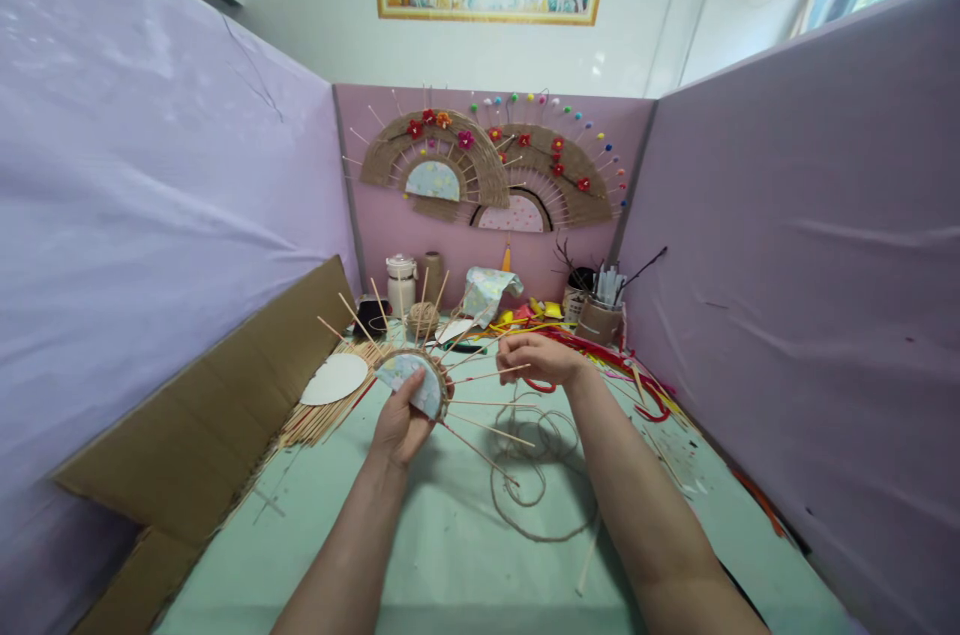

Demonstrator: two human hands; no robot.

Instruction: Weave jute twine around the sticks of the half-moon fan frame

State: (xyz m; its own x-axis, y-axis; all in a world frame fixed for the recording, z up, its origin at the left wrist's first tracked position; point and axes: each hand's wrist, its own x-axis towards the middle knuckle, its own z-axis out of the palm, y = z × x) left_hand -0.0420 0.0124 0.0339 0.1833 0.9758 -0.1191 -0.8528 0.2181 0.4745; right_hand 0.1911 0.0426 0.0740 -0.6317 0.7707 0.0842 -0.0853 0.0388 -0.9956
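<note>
Head view: one half-round piece (397, 372), cloth-faced, held above the green table (450, 565), thin sticks (491, 403) radiating from its curved edge. Left hand (403, 423): thumb pressed on the front, other fingers behind. Right hand (536, 358): fingers curled together among the stick ends; whether they pinch anything, cannot tell. Twine (543, 541): loose loops, nearby. Handling, as judged: light, stiff-bodied, sticks fragile; best gripped by the half-round body.

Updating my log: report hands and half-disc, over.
Left hand gripping patterned half-disc. Right hand beside its radiating sticks, grip unclear. Loose twine loops near stick tips.
</note>
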